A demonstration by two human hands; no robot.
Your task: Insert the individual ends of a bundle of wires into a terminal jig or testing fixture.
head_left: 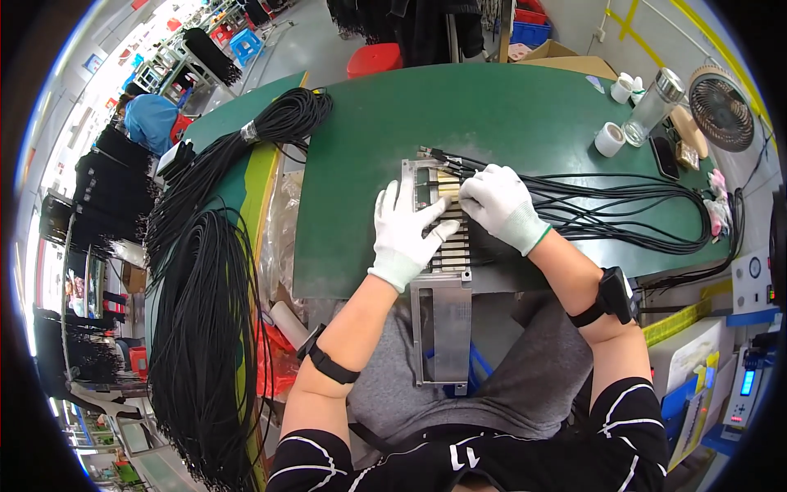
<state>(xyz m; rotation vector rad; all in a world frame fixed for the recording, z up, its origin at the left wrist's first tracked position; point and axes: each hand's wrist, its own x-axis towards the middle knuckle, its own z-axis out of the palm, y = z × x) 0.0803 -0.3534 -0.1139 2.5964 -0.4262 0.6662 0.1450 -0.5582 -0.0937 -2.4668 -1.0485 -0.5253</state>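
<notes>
Black cables (676,244) on green table (369,115): strands are lying in a long loop to the person's right; their near ends are meeting a slotted metal fixture, some of them lying across its far end.
Metal fixture (450,336): its slotted part is sitting on the table; its lower plate is jutting past the near edge, above the lap.
Left hand (402,234): white-gloved, it is resting over the fixture's left side; thumb and forefinger are standing apart, clamping nothing visible.
Right hand (500,205): white-gloved, it is hovering at the right side; its fingers are bending together; cannot tell whether they are gripping a cable, the tips being hidden.
Yellowish pieces (448,190): they are showing in the upper slots, between the hands.
Lower slots (451,253): slim dark pieces are lying in a row; judgement: steadying the frame with the left palm, handling one strand at a time, leaving slack toward the loop and checking that neighbours are staying level is probably working best; overhanging metal is inviting a tip if pressed.
</notes>
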